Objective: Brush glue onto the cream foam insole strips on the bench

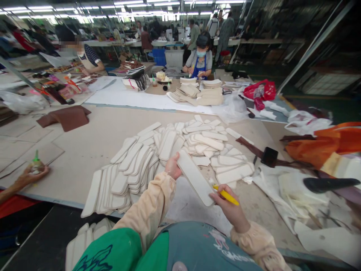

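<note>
My left hand point(173, 166) is closed on the upper end of a long off-white panel with rounded corners point(195, 178). The panel slants down to the right above the table. A slim yellow-handled tool point(228, 196) is gripped in my right hand point(229, 207), its tip by the panel's right edge; its exact kind is unclear. The fingertips of that hand also touch the panel's lower end. Beyond my hands lie a fanned stack of similar panels point(139, 160) and a looser pile of off-white pieces point(208, 137). White paper point(186, 199) lies under the held panel.
At left, another person's hand point(35, 174) holds a small green-tipped bottle. A brown sheet point(66, 117) lies behind it. To the right are a black box-shaped object point(269, 156), plastic bags point(279, 188) and orange material point(332, 145). A co-worker point(200, 62) sits across the table.
</note>
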The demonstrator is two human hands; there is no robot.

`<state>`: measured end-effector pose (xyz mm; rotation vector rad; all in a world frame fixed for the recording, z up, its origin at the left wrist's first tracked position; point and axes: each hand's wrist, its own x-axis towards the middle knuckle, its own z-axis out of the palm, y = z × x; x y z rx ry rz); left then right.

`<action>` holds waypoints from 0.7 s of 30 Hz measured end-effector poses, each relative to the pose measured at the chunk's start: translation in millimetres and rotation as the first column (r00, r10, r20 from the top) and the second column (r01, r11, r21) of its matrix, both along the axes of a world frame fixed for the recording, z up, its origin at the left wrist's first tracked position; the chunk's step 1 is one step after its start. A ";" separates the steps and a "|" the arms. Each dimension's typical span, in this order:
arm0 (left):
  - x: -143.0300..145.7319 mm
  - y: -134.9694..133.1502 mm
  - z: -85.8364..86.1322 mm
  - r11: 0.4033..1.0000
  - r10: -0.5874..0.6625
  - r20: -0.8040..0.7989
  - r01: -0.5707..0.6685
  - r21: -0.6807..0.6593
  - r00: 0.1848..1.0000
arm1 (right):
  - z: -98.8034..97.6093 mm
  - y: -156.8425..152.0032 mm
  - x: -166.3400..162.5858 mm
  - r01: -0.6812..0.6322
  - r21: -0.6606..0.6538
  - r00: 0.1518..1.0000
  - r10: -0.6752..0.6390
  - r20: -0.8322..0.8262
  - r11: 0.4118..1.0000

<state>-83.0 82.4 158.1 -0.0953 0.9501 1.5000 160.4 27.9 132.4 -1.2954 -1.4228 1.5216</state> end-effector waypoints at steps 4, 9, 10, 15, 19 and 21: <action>-0.9 -1.8 -6.8 0.998 -0.011 -0.054 0.015 0.059 0.998 | -4.9 -1.1 -1.6 -0.018 0.010 0.999 0.018 0.035 1.000; -0.4 1.4 -22.9 0.989 0.060 -0.225 -0.027 0.147 0.972 | -16.6 -1.0 -1.4 -0.006 0.010 0.998 0.006 0.060 1.000; -0.5 2.6 -26.3 0.990 0.080 -0.240 -0.050 0.129 0.968 | -17.9 -1.2 -1.7 -0.003 0.012 0.998 0.002 0.066 1.000; -4.0 7.3 -40.1 0.996 0.083 -0.219 -0.074 0.047 0.972 | -18.9 -3.5 -6.5 0.013 0.036 0.993 -0.017 0.120 0.999; -14.2 11.2 -47.0 0.998 0.052 -0.180 -0.057 -0.023 0.982 | -19.1 -5.6 -14.6 0.054 0.055 0.987 -0.062 0.149 0.997; -18.1 11.6 -47.6 0.999 0.026 -0.164 -0.034 -0.042 0.986 | -19.8 -6.3 -19.5 0.057 0.053 0.982 -0.066 0.176 0.997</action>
